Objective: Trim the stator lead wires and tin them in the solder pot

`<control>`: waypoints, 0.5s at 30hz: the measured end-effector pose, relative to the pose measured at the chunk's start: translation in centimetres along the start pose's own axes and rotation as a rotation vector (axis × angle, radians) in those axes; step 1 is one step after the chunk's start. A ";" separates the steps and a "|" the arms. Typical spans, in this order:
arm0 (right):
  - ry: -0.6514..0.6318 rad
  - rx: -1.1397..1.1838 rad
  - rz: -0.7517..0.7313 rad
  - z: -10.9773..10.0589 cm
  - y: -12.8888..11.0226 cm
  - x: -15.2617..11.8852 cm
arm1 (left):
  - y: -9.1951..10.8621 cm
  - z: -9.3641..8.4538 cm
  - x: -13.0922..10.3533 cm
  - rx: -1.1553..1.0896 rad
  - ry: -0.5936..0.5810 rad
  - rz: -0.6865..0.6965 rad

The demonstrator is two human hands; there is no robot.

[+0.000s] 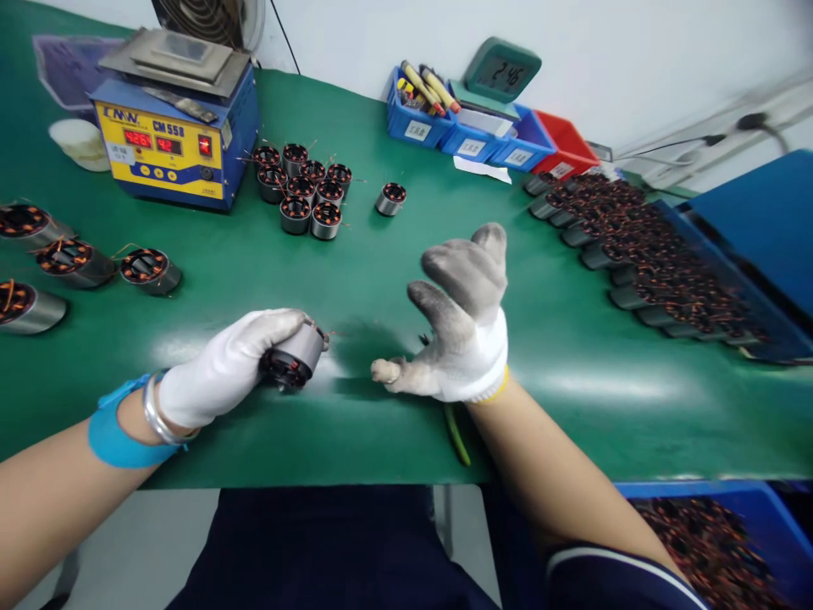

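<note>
So yeah, left hand (225,360) gripping a copper-wound stator (301,349) at the near side of the counter (343,449), right hand (467,322) spread wide to its right.

Open tabletop (356,271) separates the hands (232,360) (476,313) from clustered stators (301,191).

The left hand (232,360) wears a white glove, its wristband (120,436) bright blue and bangle (154,411) silver; the right hand (467,326) has a glove with grey fingers and a white cuff edged in yellow. The gripped stator (300,349) is silver, black-ended and, as far as the blur shows, flecked copper-orange. The table (241,280) is plain green, the control box (171,161) blue, yellow-fronted with red digits, the navy sleeve (610,585) striped white
</note>
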State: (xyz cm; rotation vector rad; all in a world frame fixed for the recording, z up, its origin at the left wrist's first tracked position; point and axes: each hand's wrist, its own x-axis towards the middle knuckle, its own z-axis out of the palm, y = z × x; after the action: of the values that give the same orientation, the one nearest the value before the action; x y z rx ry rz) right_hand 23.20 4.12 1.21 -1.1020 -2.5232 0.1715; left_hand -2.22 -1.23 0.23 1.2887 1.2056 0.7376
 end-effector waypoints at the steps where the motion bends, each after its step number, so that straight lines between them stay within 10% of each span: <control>1: -0.036 0.050 -0.010 0.0 -0.6 0.1 | 0.2 0.0 0.0 0.035 -0.019 0.030; 6: -0.311 0.334 -0.056 1.3 -3.9 1.0 | 0.7 0.5 0.0 0.425 -0.008 0.095; 15: -0.150 -0.031 0.086 -2.0 1.0 -2.4 | 0.4 -0.4 0.3 1.089 0.121 0.156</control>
State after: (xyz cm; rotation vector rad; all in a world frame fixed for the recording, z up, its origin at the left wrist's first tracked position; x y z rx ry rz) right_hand 26.15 2.92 2.09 -1.2545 -2.6180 0.2481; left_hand -2.50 -0.77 0.58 2.2557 1.7022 0.2182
